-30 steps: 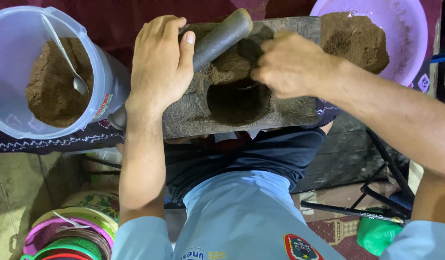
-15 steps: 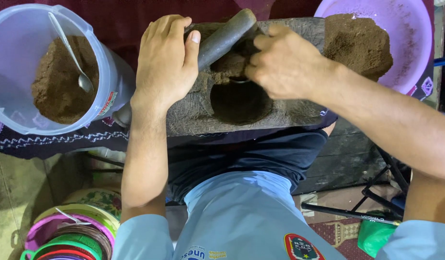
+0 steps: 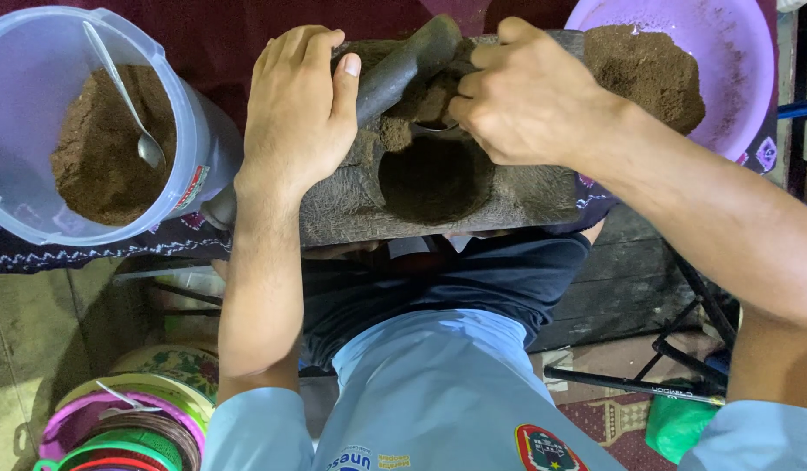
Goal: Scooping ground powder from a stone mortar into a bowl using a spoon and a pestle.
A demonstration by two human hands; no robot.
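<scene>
One stone block [image 3: 508, 196] with a round hollow [image 3: 434, 179], set below both grips. One dark pestle [image 3: 395, 70], clasped under the left hand [image 3: 299, 105], fingers wrapped over it. Right hand [image 3: 530, 100]: fingers pressed together on brown paste [image 3: 425, 100], a small spoon possibly pinched, half hidden. Left of the grip: one clear tub [image 3: 194, 131], one spoon [image 3: 129, 96]. Right: one purple basin [image 3: 735, 52] of powder.

Clear tub [image 3: 198, 148] with spoon [image 3: 124, 96], purple basin [image 3: 752, 52], stacked bowls [image 3: 116, 427]
</scene>
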